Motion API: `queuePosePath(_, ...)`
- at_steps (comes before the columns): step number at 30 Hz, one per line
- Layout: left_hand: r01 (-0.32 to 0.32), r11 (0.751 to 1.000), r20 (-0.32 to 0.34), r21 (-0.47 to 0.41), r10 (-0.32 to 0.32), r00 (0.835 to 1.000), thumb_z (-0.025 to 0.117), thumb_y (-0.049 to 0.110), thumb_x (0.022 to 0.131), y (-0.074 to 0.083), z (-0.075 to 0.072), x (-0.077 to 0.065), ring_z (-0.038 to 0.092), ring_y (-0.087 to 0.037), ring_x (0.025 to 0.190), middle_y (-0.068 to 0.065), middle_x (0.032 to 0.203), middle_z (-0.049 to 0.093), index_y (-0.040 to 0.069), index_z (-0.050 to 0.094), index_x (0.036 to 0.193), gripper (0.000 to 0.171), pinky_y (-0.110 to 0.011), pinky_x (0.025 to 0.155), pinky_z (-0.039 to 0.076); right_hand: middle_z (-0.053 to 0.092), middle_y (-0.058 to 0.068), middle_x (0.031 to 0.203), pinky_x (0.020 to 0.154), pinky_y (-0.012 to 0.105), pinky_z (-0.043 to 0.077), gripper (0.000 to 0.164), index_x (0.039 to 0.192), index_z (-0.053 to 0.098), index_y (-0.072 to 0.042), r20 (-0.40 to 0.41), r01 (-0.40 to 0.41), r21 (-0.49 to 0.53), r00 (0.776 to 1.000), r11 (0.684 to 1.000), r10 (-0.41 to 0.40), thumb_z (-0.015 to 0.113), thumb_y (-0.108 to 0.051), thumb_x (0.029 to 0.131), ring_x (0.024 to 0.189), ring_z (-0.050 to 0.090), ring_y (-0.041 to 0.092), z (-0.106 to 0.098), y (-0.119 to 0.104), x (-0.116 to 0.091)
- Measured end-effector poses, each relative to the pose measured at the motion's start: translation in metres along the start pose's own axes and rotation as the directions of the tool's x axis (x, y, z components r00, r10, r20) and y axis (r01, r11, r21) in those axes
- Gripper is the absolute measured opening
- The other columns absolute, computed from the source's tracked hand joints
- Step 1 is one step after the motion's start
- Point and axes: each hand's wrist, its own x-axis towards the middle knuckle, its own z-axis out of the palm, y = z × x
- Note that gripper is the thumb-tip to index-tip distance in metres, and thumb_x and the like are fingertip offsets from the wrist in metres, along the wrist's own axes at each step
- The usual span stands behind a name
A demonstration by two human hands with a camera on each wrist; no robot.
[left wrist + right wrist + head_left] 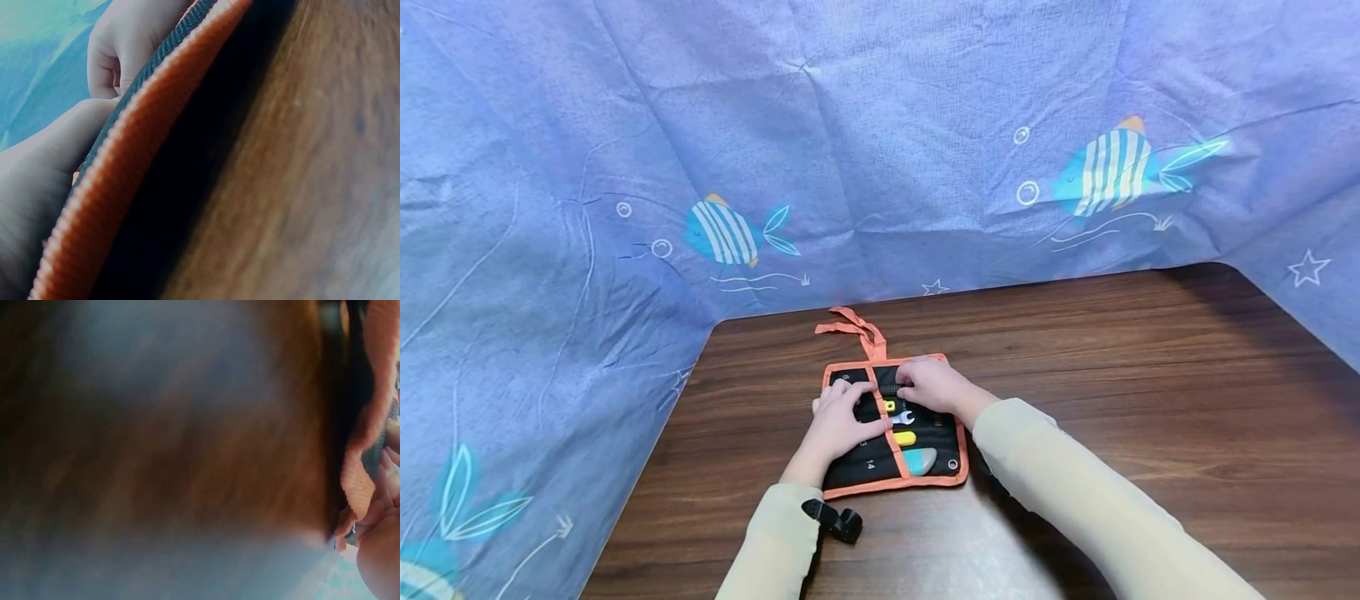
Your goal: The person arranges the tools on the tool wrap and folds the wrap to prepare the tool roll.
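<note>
A black tool roll with orange trim [870, 486] lies spread on the table. My left hand [838, 425] rests on its left half, thumb and forefinger spread apart along the orange pocket band. On the right half, my right hand [936, 385] has curled fingers and pinches the end of a dark ribbed tool [889, 389] at the topmost pocket; its kind is hidden. Below it, a small yellow tool end [891, 407], an open-end wrench [904, 417], a yellow handle [906, 437] and a teal-and-grey handle [919, 461] stick out of the pockets.
Orange tie straps [857, 327] trail from the roll's far edge onto the brown wooden table [1112, 400]. A blue fish-print cloth [880, 167] hangs behind and beside the table. A black strap with a small device [835, 520] sits around the left wrist.
</note>
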Motion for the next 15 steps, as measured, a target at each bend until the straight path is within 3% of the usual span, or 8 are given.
queuePosePath(15,-0.006,1.000,0.008,-0.005,0.006,1.000,0.069,0.059,0.074,0.001,-0.002,0.001,0.040,-0.019,0.090,0.000,0.100,0.050,0.022,0.054,0.131,0.070,-0.047,0.080,0.028,0.062,-0.005,0.088,0.073,0.031,0.046,0.012,0.101,0.066,-0.016,0.043,-0.005,0.018,0.999,1.000,0.004,0.062,-0.023,0.091,0.075,0.055,0.009,0.003,-0.007,0.014)
